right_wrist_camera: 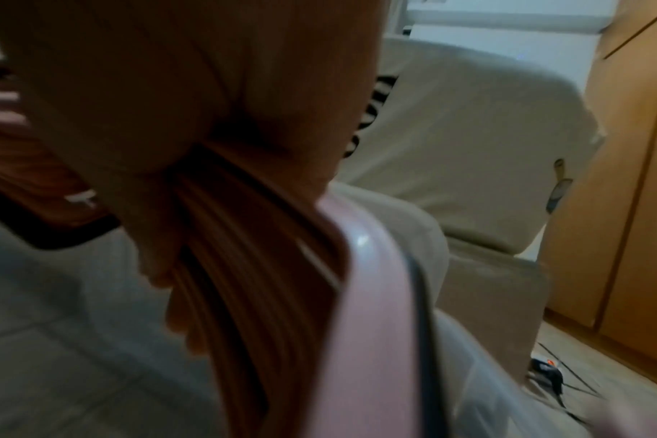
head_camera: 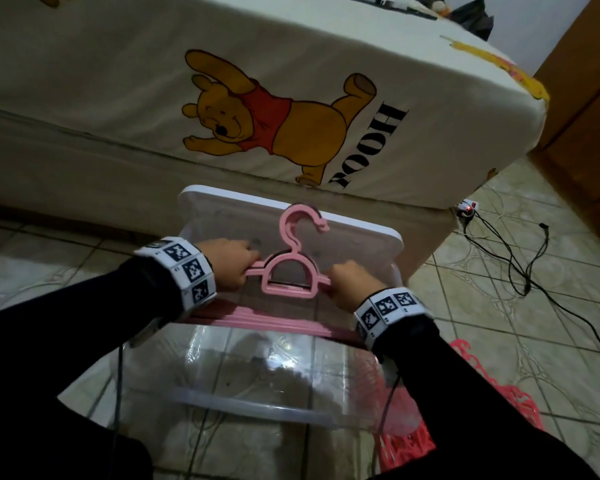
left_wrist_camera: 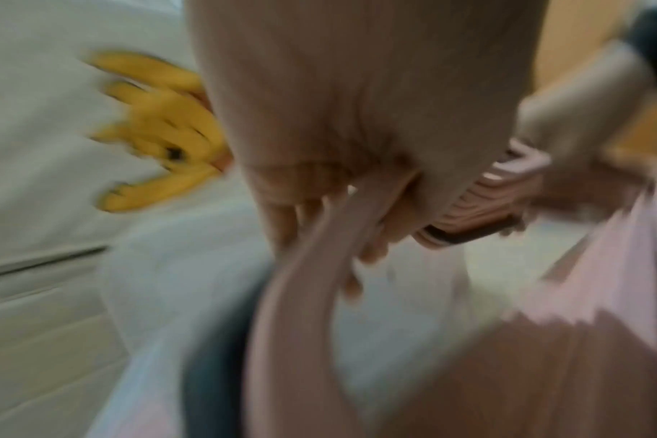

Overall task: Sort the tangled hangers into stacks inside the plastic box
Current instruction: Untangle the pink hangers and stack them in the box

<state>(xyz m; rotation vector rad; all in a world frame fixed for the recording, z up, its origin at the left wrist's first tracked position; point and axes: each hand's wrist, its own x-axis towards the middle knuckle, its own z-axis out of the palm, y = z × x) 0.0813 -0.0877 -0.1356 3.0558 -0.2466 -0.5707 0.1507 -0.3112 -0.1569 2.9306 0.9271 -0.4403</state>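
Note:
A stack of pale pink hangers (head_camera: 288, 277) is held upright over the clear plastic box (head_camera: 257, 407), hooks pointing up and away from me. My left hand (head_camera: 231, 268) grips the stack's left shoulder and my right hand (head_camera: 349, 282) grips its right shoulder. The hangers' bottom bars (head_camera: 274, 320) sit low at the far end of the box. The blurred left wrist view shows my fingers (left_wrist_camera: 372, 237) curled round the pink hangers (left_wrist_camera: 297, 296). My right hand (right_wrist_camera: 162, 133) is wrapped round the hangers (right_wrist_camera: 267, 266) in the right wrist view. Brighter coral hangers (head_camera: 506, 393) lie on the floor right of the box.
The box's white lid (head_camera: 222, 209) leans against the bed (head_camera: 118, 98) just behind the box. Black cables (head_camera: 520, 271) and a power strip (head_camera: 466, 209) lie on the tiled floor at right. A wooden wardrobe (head_camera: 586, 116) stands far right.

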